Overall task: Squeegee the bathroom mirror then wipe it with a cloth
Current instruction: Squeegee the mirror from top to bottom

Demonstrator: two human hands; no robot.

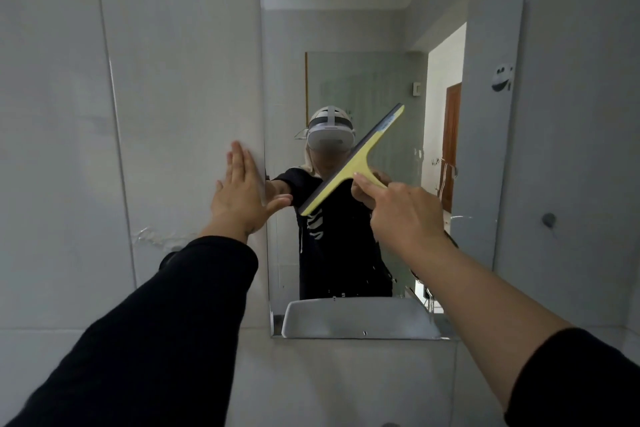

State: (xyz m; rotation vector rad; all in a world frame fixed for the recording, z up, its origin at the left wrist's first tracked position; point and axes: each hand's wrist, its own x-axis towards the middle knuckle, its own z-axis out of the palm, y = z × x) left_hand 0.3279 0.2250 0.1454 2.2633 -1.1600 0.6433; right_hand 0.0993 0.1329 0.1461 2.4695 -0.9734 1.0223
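A frameless rectangular mirror [491, 184] hangs on the grey tiled wall straight ahead. My right hand [398, 208] is shut on the handle of a yellow squeegee [360, 156]. Its dark blade lies slanted against the middle of the glass, upper end to the right. My left hand [242, 191] rests flat with fingers spread on the wall tile at the mirror's left edge, thumb over the glass. No cloth is in view.
A white sink shows only as a reflection at the mirror's bottom. A small white sticker [502, 77] sits near the mirror's upper right edge. A grey wall hook [549, 219] is right of the mirror. A chipped patch [152, 237] marks the left tile.
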